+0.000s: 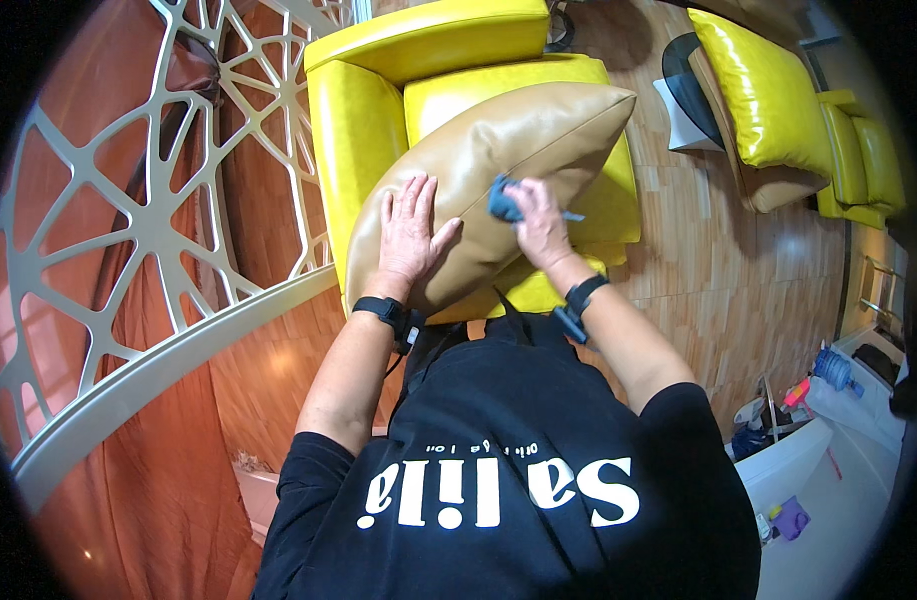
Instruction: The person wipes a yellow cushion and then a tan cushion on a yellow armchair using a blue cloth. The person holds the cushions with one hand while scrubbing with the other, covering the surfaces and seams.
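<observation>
A tan leather-like cushion with a seam along its edge lies tilted on the yellow armchair in front of me. My left hand rests flat on the cushion's near left part, fingers slightly apart, holding nothing. In my right hand is a bunched blue-grey cloth, which appears to be against the cushion by its seam. The right hand is a little blurred. Part of the chair seat is hidden under the cushion.
A white lattice screen with reddish-brown fabric stands close on the left. At the right, a yellow cushion leans on a tan one, beside a dark round tabletop. A white counter holds several items at lower right.
</observation>
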`<state>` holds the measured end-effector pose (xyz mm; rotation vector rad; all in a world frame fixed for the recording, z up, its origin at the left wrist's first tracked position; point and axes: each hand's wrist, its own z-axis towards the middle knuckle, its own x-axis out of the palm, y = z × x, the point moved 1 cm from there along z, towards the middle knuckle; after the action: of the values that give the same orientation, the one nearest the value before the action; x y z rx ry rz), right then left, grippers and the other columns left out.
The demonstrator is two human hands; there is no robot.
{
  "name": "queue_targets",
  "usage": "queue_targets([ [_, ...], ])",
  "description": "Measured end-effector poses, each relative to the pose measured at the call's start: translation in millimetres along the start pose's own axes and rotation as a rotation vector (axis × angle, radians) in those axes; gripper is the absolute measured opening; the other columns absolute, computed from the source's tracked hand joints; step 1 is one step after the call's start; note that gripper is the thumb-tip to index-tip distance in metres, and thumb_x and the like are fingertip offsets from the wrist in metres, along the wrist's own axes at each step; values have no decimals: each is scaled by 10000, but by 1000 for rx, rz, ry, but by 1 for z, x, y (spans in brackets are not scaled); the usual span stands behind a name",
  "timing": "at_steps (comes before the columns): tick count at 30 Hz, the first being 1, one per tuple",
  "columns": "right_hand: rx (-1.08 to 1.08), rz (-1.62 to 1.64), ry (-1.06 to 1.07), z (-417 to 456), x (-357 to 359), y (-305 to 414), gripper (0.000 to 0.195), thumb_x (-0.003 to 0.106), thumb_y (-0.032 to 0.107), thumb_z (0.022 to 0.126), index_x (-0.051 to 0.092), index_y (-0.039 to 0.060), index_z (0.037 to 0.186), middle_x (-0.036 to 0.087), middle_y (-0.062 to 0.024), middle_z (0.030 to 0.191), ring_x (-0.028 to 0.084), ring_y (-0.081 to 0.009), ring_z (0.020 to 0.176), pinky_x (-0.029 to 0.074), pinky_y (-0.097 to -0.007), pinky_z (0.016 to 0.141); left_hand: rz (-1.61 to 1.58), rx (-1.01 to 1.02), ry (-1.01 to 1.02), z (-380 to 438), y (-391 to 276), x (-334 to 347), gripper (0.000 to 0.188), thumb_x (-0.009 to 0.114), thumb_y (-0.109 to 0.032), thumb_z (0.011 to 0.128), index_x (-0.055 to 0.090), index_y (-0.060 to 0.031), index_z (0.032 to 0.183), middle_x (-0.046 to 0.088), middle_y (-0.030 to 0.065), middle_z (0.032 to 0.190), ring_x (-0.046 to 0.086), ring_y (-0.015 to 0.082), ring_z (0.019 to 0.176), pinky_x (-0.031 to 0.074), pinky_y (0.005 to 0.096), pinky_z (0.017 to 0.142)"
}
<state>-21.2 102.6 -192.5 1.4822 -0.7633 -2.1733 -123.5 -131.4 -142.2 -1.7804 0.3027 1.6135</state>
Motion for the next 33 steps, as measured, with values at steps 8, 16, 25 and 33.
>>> queue_targets([
  [8, -29, 148, 251, 0, -35, 6, 662, 758, -92, 703, 630, 178, 1294, 566, -123, 1226, 611, -386, 1201, 537, -466, 1070, 212, -109, 53, 53, -62, -15, 773, 639, -594, 991, 489, -42, 1512, 481, 190, 1578, 441, 378, 1466, 276, 634, 1229],
  [16, 180, -91, -296, 45, -103, -63, 486, 593, -42, 875, 620, 114, 1333, 567, -180, 1270, 592, -395, 1222, 504, -488, 1080, 142, 7, 29, 40, -48, 9, 829, 571, -600, 1025, 366, -108, 1660, 353, 190, 1707, 279, 371, 1596, 197, 602, 1286],
  [25, 202, 45, -31, -4, -9, -17, 542, 694, -86, 783, 599, 144, 1264, 541, -178, 1260, 590, -411, 1214, 494, -493, 1072, 133, -16, 38, 38, -44, 21, 837, 568, -611, 1016, 361, -126, 1665, 327, 167, 1725, 241, 367, 1612, 162, 596, 1302],
  [33, 30, -123, -256, 81, -104, -30, 518, 653, -116, 785, 705, 159, 1221, 573, -151, 1172, 634, -375, 1117, 564, -466, 972, 134, -4, 79, 25, -59, 22, 848, 556, -612, 1023, 330, -117, 1673, 276, 181, 1740, 194, 381, 1625, 144, 611, 1302],
])
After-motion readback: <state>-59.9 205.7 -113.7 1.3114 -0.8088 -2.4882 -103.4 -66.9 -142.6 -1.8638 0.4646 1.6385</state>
